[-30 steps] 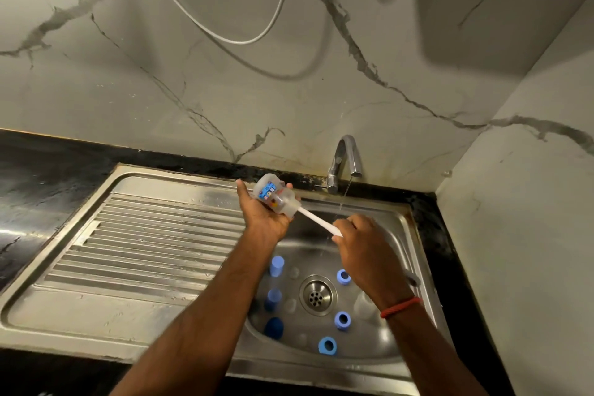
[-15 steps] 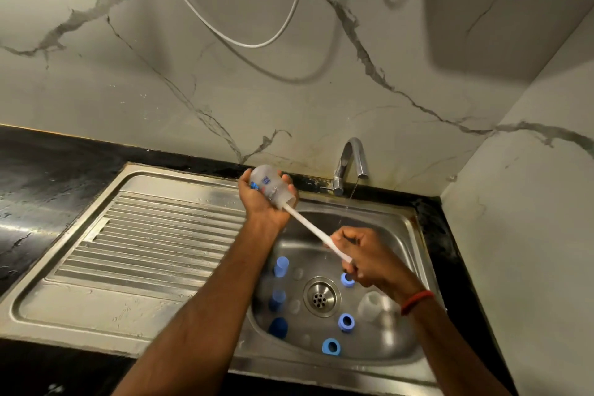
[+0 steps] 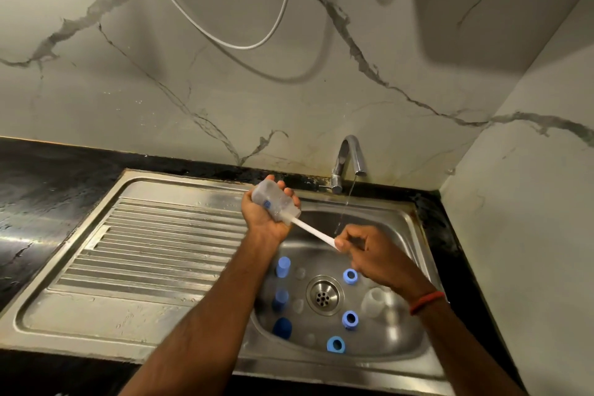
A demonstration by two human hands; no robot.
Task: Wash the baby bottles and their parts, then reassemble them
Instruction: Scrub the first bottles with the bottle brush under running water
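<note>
My left hand [image 3: 266, 219] grips a clear baby bottle [image 3: 275, 202] with a blue mark, tilted above the sink basin's back left corner. A white brush handle [image 3: 313, 231] sticks out of the bottle's mouth, and my right hand [image 3: 369, 251] pinches its lower end. In the steel sink basin [image 3: 395, 344] lie three blue collar rings [image 3: 350, 275], [image 3: 350, 319], [image 3: 336, 344], blue caps [image 3: 283, 266], [image 3: 280, 298], [image 3: 282, 328] and a clear bottle [image 3: 373, 301] partly hidden by my right wrist. Small clear teats [image 3: 300, 273] lie near the drain [image 3: 324, 295].
A chrome tap [image 3: 348, 157] at the back runs a thin stream of water into the basin. A ribbed steel draining board [image 3: 154, 251] extends to the left. Black counter [image 3: 41, 190] surrounds the sink; a marble wall [image 3: 530, 235] stands close on the right. A hose [image 3: 225, 22] hangs overhead.
My right hand has drawn the brush handle outwards and rightwards, away from the bottle. My left hand has turned the bottle and lifted it slightly.
</note>
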